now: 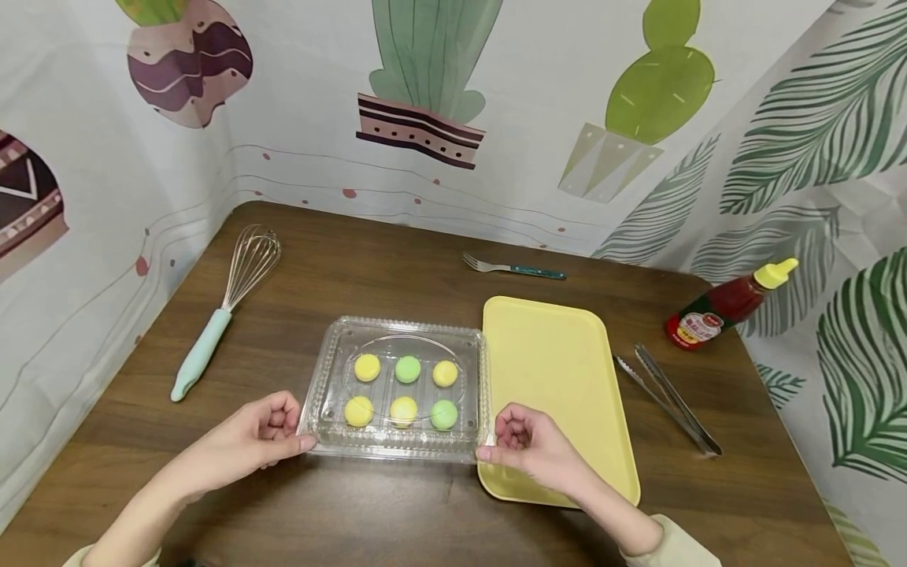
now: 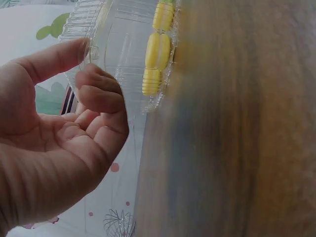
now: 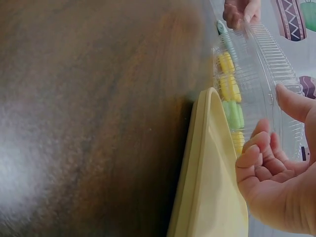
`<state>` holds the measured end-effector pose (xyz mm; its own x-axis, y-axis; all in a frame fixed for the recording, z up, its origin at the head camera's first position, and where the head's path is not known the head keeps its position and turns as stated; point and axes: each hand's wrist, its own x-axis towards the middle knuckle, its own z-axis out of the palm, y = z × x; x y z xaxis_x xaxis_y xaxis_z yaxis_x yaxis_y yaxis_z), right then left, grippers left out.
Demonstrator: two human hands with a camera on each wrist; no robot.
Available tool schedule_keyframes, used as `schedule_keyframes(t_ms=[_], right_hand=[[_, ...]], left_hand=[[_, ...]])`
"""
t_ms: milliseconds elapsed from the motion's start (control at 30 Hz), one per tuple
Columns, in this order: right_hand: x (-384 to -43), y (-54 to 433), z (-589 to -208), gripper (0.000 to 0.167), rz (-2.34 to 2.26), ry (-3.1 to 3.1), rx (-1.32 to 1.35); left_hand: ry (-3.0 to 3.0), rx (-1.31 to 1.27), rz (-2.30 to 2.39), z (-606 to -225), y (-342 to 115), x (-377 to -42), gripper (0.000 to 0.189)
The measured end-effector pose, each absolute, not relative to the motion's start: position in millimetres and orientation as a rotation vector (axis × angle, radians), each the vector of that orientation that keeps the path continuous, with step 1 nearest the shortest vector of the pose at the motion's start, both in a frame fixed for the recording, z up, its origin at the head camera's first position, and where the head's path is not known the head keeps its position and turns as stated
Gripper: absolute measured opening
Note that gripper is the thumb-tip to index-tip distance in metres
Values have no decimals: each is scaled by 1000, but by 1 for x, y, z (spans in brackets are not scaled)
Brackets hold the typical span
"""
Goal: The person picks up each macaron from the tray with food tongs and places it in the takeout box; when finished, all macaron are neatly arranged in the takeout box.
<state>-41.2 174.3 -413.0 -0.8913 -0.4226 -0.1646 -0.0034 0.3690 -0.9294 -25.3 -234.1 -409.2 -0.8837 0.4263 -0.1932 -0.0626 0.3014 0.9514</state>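
Note:
A clear plastic lid (image 1: 425, 453) with a ribbed wall lies over a clear tray of several yellow and green macarons (image 1: 403, 411) in the middle of the table. At the lid's near left corner, my left hand (image 1: 265, 431) pinches the rim between thumb and curled index finger. My right hand (image 1: 527, 445) holds the near right corner, its thumb on the rim and the other fingers bent inward. Both wrist views show the rim that the hands hold standing well above the macarons. Beneath the right hand lies the yellow serving tray (image 1: 553, 386).
To the left is a whisk (image 1: 205, 346) with a pale green handle. A fork (image 1: 513, 268) lies at the back. Metal tongs (image 1: 669, 402) rest right of the yellow tray, with a red sauce bottle (image 1: 730, 303) behind them. Printed cloth (image 1: 305, 79) hangs around the table.

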Motion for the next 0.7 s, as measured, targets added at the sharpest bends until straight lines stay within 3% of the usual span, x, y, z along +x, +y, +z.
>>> schedule_keyframes(t_ms=[267, 700], right_hand=[[-41, 174, -412, 23, -1501, 2120, -364], [-38, 171, -413, 34, -1624, 1797, -341]], left_hand=[[1985, 384, 1593, -415, -236, -28, 22], [1751, 457, 1743, -425, -237, -30, 25]])
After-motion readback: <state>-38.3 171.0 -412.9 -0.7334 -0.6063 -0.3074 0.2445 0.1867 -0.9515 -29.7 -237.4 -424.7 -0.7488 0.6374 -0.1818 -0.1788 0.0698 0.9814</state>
